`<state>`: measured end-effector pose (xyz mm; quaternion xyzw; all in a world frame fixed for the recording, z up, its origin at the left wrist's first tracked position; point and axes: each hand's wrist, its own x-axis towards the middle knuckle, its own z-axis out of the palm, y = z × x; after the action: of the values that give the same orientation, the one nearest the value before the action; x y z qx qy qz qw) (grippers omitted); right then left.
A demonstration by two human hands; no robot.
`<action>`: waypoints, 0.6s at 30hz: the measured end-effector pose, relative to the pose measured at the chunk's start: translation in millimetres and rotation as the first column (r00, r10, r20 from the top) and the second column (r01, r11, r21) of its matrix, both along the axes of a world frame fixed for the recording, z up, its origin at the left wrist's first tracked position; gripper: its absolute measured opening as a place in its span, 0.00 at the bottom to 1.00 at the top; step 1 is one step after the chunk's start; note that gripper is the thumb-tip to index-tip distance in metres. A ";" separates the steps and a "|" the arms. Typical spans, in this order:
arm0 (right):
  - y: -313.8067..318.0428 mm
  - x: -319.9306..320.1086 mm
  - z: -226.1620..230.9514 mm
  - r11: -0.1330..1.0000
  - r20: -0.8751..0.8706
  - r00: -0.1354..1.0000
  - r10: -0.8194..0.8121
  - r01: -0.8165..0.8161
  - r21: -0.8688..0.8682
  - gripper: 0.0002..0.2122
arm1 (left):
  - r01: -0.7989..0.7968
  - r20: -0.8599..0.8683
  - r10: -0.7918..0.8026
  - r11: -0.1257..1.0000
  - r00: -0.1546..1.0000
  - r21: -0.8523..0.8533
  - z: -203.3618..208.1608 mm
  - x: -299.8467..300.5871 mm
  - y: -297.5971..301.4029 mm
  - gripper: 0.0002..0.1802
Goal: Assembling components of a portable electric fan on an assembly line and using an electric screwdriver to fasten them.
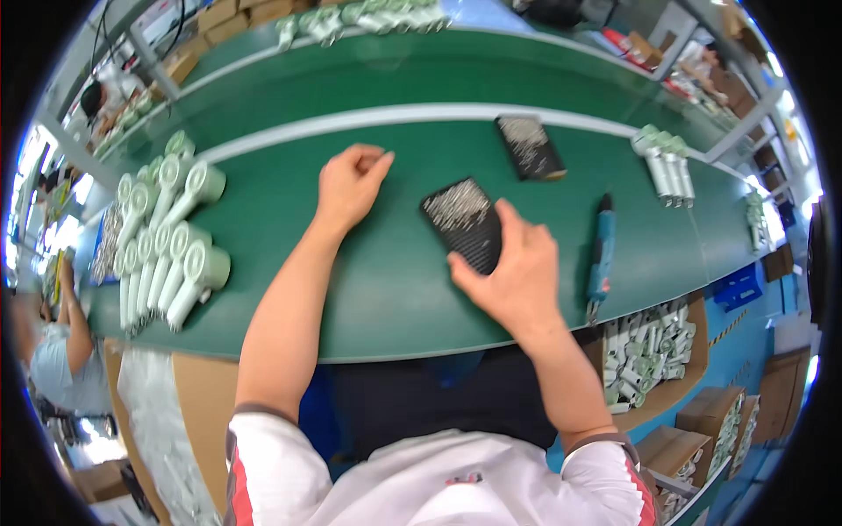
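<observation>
My right hand (517, 267) grips the near right side of a black rectangular tray (481, 248), thumb on one edge and fingers on the other. Small silvery pieces like screws cover the tray's far part; rows of small holes show on the near part. My left hand (351, 184) hovers or rests left of the tray, apart from it, with fingers curled in and thumb against them; whatever they hold, if anything, is hidden. Behind the right hand lies a second black tray (545, 162), also bearing small silvery pieces. To the right lies a blue power screwdriver (602, 254).
Several pale green handheld fan-like housings (184, 263) stand grouped at the left of the green table (395, 302). More housings (671, 171) lie at the right. A cardboard box (697, 342) of such parts stands below the table's right edge. Another person (66, 351) works at the far left.
</observation>
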<state>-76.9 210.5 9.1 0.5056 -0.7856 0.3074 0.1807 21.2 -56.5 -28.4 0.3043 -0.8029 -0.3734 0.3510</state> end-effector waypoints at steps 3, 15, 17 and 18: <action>-2.3 5.3 -11.4 0.998 -0.005 0.999 -0.046 0.046 0.032 0.39 | 0.010 -0.023 -0.012 0.997 1.000 -0.077 -10.1 10.3 2.5 0.14; -18.7 -59.0 131.9 0.994 0.050 0.994 0.100 -0.097 -0.060 0.27 | -0.043 -0.103 0.040 0.998 0.994 -0.035 -13.9 12.9 -6.3 0.11; -43.2 -103.3 212.3 0.977 -0.007 1.000 0.008 -0.009 -0.213 0.21 | -0.037 -0.103 0.032 0.998 0.994 -0.047 -14.7 14.3 -7.9 0.11; -56.2 -132.6 250.9 0.943 -0.040 0.997 -0.064 0.048 -0.328 0.22 | -0.018 -0.101 0.014 0.999 0.995 -0.043 -13.5 7.6 -5.8 0.11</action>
<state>-209.5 154.3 260.0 0.4537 -0.7330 0.4155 0.2903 28.7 -62.2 -41.9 0.2836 -0.7897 -0.3679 0.4007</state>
